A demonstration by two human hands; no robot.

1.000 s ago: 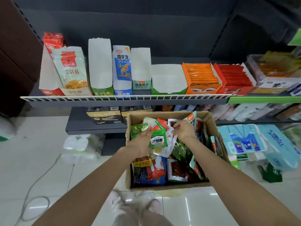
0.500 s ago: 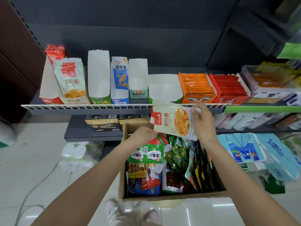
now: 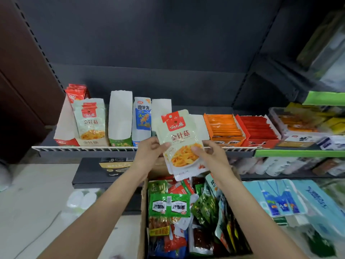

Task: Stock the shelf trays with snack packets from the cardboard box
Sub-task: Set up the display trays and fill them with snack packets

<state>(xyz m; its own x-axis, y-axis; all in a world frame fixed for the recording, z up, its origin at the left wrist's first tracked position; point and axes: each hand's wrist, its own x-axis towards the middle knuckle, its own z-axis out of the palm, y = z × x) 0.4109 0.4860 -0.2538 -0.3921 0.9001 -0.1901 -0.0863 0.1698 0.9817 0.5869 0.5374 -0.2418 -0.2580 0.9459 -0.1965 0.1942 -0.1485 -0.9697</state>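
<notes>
left hand [image 3: 149, 152] grip pinching packet [image 3: 180, 141] left edge | right hand [image 3: 211, 156] grip pinching right edge | hovering above box [image 3: 143, 212], before shelf [image 3: 84, 148] front edge

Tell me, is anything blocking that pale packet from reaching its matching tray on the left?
Nothing visible. Both hands hold the packet above the shelf rail; the matching tray up-left stands open-topped, holding like packets.

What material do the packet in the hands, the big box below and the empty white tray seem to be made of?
The packet looks like thin plastic film, slightly glossy, with printed colour and a flat sealed edge. The box looks like plain brown cardboard, matt, with a raw cut rim. The white tray seems to be thin folded card, matt inside and printed green at the front; coating cannot be told.
</notes>
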